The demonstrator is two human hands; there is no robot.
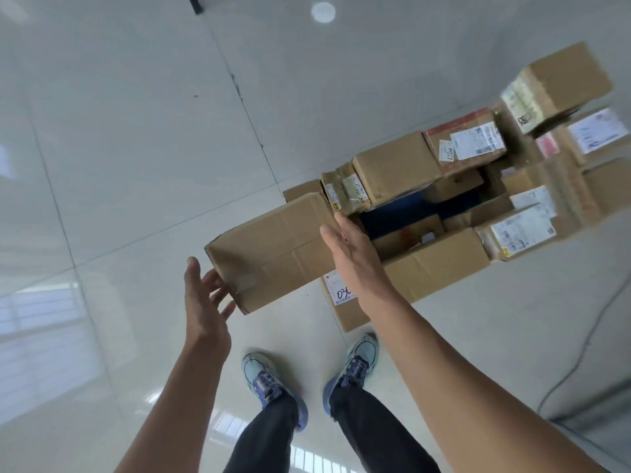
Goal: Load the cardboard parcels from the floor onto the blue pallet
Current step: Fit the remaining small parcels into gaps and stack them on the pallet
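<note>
Two hands [205,298] [355,261] (fingers [333,238] straight) flank one parcel [273,247].

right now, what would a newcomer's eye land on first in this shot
The long plain cardboard box in the middle draws the eye first, with the left hand at its near end and the right hand at its far end, fingers straight. Behind it to the right, labelled parcels crowd the blue pallet, of which only a strip shows. Below, blue trainers stand on the glossy pale floor.
</note>
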